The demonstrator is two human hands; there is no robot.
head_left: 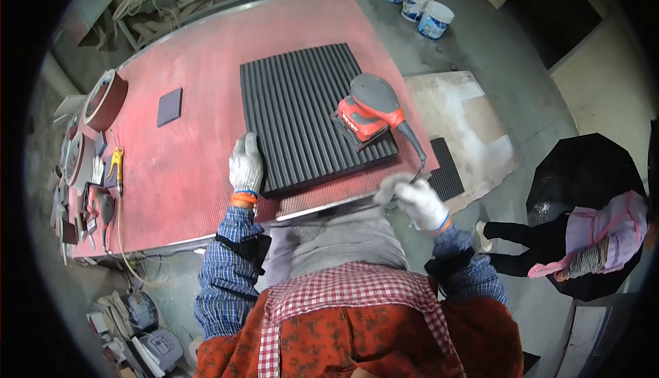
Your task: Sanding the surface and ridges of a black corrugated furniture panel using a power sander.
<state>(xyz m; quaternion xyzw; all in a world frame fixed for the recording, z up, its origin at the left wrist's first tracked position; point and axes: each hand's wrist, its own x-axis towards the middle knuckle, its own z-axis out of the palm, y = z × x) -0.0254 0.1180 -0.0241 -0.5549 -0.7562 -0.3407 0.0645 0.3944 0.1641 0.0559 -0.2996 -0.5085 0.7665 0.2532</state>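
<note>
A black ribbed panel (302, 113) lies flat on the red textured tabletop (206, 165). Against its near left edge rests my left hand (246, 165), in a white knit glove, fingers stretched out along the side. A red and grey electric sander (367, 107) stands on the panel's right part, and its dark cord (413, 143) runs down toward my right hand. That hand (417, 201), also gloved, is off the table's front right edge; its fingers are smeared by motion, and whether they hold the cord or anything else is unclear.
A small dark pad (169, 107) lies left of the panel. Tape-like rolls (106, 98), a yellow air gun (117, 165) with a hose and a second red tool (100, 205) occupy the table's left end. Buckets (435, 21) stand on the far floor. Another person (590, 237) is at right.
</note>
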